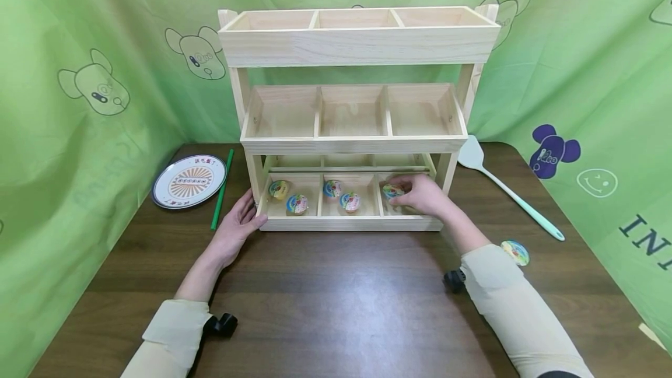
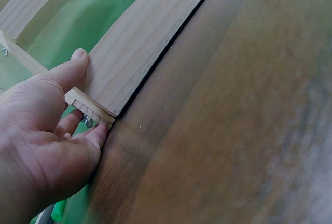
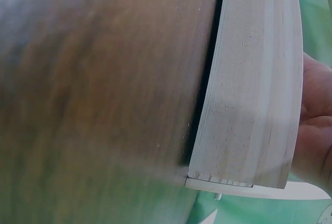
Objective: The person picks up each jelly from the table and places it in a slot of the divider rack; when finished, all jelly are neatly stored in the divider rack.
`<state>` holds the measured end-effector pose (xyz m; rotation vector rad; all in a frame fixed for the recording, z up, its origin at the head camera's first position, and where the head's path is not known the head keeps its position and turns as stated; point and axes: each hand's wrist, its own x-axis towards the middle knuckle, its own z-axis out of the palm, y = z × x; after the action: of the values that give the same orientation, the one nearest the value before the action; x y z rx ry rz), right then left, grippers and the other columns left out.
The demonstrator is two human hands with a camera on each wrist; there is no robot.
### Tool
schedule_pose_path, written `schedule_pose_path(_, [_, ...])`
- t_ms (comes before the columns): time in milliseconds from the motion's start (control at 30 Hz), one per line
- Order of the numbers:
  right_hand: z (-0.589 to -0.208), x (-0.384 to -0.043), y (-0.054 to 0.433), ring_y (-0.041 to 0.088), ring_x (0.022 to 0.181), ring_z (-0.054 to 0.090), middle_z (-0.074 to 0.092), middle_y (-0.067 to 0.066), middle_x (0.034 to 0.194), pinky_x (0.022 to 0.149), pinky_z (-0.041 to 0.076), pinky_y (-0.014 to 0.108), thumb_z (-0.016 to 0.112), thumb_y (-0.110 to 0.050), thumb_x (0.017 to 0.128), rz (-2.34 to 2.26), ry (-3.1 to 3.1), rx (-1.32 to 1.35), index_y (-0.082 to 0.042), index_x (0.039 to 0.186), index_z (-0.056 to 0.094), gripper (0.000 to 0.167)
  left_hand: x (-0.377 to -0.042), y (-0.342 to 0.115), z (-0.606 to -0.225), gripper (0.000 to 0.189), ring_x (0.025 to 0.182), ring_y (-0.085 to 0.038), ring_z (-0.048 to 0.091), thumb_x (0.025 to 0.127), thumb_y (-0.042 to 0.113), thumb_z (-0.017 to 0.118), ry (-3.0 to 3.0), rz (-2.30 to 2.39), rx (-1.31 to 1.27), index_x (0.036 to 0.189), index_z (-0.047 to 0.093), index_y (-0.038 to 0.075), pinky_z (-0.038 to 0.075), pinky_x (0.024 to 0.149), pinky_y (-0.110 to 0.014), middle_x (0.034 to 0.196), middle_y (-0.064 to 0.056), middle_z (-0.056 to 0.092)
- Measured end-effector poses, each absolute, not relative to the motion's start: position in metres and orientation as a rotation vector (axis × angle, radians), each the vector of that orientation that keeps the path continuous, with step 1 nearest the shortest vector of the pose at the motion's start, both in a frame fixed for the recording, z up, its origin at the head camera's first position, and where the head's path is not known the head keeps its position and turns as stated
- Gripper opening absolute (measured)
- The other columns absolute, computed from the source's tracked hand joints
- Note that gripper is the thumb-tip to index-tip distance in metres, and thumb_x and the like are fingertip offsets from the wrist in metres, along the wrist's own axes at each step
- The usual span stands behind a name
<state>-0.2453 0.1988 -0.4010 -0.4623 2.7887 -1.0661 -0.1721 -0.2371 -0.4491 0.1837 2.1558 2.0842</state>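
A three-tier wooden rack (image 1: 357, 46) stands on the table, each tier split into three compartments. My left hand (image 1: 235, 231) grips the left end of the bottom tier (image 1: 350, 224); in the left wrist view its thumb lies at the front board (image 2: 140, 42) and its fingers curl behind the end. Inside the bottom right compartment, my right hand (image 1: 424, 193) pinches a jelly cup (image 1: 392, 191) with a printed lid. The right wrist view hides those fingers behind the board. Two jelly cups (image 1: 297, 204) sit in the left compartment, and two more (image 1: 349, 202) in the middle one.
Another jelly cup (image 1: 515, 252) lies on the table beside my right sleeve. A pale fly swatter (image 1: 511, 192) rests right of the rack. To the left are a white printed plate (image 1: 190, 182) and a green stick (image 1: 222, 191). Green cloth (image 1: 105, 150) surrounds the table.
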Motion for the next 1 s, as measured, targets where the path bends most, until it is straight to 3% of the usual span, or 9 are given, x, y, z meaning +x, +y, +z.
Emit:
schedule_pose_path(267, [-0.3995,-0.247,0.1928,0.03,0.103,0.065,0.07,0.017,0.115,0.091,0.051,0.045,0.085,-0.017,0.08,-1.077,2.77,-0.436,0.001,0.131,0.064,0.058,-0.1715,-0.2375,-0.4492,0.082,0.152,-0.031,0.014,0.102,0.008,0.061,2.166,2.077,0.181,0.164,0.008,0.01,0.028,0.117,-0.035,0.169,-0.01,0.006])
schedule_pose_path(1000, [-0.4015,-0.2504,0.1886,0.035,0.111,0.063,0.067,0.021,0.122,0.098,0.048,0.048,0.082,-0.019,0.085,-1.094,2.788,-0.382,0.002,0.13,0.062,0.054,-0.1723,-0.2367,-0.4492,0.082,0.151,-0.032,0.013,0.102,0.008,0.061,2.164,2.078,0.177,0.164,0.007,0.009,0.027,0.118,-0.038,0.169,-0.01,0.006])
